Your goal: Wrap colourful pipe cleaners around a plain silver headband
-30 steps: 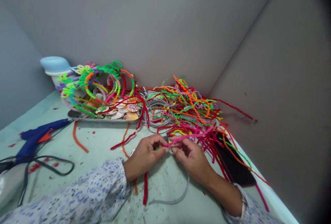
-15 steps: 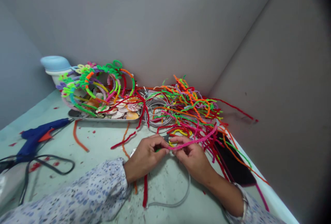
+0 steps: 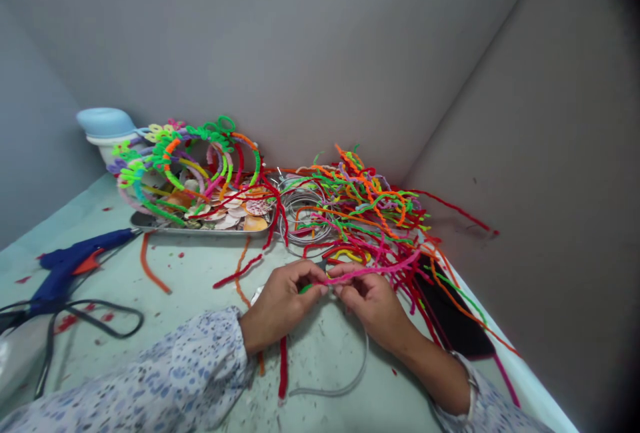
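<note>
1. Pink pipe cleaner [image 3: 373, 272] is lying across the space between the two hands, above the counter [image 3: 195, 273], its free end slanting up to the right.
2. The left hand [image 3: 286, 296] is grasping its near end, the grip pinching with thumb and forefinger; a bit of green [image 3: 305, 288] is showing at the same fingers.
3. The right hand [image 3: 374, 303] is curling just beside it, with the pink length passing over its fingers; I cannot tell what its grip is grasping, if anything.
4. Below the hands, a grey wire [image 3: 367, 356] is curving over the counter, and a red strip [image 3: 283, 370] is showing under the left hand.
5. Just beyond, a wire coil [image 3: 306, 210] is lying beside a tangled pile of pipe cleaners [image 3: 373, 203]; a dark slab [image 3: 457, 323] is lying partly under their right side.
6. Farther left, a metal tray [image 3: 235, 234] is holding shells [image 3: 229, 221], with bright fuzzy hoops [image 3: 164, 154] standing over it.
7. A blue-lidded container [image 3: 107, 125] is standing behind the hoops, and a blue glue gun [image 3: 75, 260] is lying nearer, at the left.
</note>
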Demonstrator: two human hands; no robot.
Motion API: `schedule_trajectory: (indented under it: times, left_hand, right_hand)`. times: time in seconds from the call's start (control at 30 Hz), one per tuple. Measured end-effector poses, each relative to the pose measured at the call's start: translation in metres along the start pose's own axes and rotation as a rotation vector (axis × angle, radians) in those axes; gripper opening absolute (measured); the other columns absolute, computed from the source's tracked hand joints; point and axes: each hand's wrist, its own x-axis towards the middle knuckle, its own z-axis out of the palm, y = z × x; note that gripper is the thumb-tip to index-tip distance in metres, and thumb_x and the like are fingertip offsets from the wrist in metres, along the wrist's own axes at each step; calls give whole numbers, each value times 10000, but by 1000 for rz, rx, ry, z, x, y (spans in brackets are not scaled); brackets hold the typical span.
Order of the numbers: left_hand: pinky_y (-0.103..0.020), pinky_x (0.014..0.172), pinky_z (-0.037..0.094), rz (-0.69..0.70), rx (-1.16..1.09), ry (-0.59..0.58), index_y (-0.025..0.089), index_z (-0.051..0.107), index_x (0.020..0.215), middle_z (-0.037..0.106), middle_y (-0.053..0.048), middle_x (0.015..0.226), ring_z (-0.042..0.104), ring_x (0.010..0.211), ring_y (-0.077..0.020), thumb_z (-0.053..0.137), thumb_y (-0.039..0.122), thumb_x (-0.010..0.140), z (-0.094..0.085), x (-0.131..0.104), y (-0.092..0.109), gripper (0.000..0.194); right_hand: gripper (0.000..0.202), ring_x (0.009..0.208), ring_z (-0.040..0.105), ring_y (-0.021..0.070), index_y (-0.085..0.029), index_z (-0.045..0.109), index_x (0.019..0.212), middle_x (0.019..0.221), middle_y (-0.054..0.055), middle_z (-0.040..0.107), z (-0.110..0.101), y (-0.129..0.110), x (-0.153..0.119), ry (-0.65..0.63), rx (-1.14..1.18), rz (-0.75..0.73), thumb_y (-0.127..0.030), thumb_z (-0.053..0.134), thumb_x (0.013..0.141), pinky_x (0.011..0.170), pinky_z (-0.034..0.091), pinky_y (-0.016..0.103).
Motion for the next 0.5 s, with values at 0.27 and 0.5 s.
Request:
schedule_trajectory:
  times: [0.27,0.5]
  left_hand:
    - [-230,669,437,16,-12,-14,170,650,890,659,-23,809,578,748,-144,564,196,790,1,0,-1,134]
    - [-241,699,429,82,90,18,175,660,851,640,-19,803,569,762,-147,550,166,789,0,-1,0,126]
  right_hand:
    - [265,455,434,106,-192,667,972,559,-37,515,-1,2,1,9,26,56,-192,545,737,445,354,223]
    - [244,434,416,96,-182,655,947,528,-57,470,-1,-1,2,3,49,86,-201,555,725,421,331,212]
